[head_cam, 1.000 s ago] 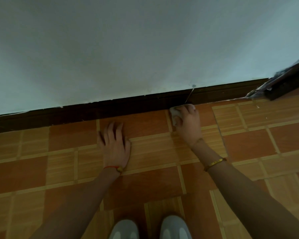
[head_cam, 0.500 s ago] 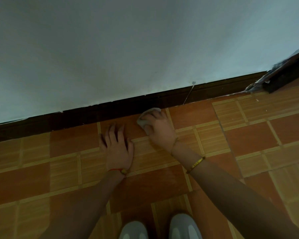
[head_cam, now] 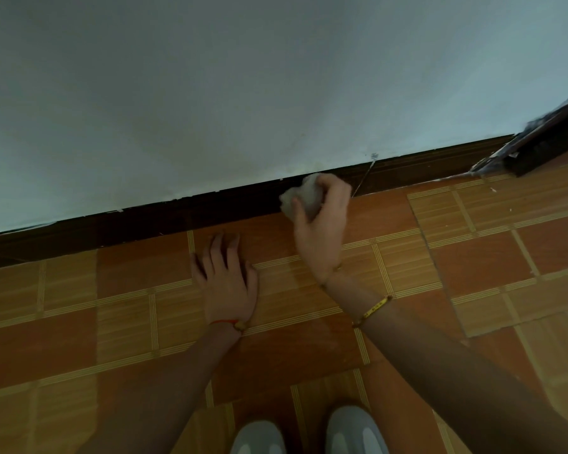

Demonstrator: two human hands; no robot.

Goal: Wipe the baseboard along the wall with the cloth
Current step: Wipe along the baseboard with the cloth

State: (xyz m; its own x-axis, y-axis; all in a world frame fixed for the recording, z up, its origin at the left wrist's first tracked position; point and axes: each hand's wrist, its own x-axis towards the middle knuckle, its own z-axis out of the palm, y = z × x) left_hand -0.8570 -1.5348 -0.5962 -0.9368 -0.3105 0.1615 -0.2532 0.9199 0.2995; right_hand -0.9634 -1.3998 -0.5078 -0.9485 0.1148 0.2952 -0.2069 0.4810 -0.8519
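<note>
— Right hand (head_cam: 320,224) grips the balled white cloth (head_cam: 300,196), fingers curled round it, against the dark baseboard (head_cam: 177,216). Left hand (head_cam: 225,278) lies flat, fingers relaxed, on the tiled floor (head_cam: 473,257).

— How much is done?

— Hard to judge; the board looks equally dark everywhere. It runs far left and on right toward the corner (head_cam: 492,162), so plenty probably remains.

Dim, soft, bowed wide-angle edges
</note>
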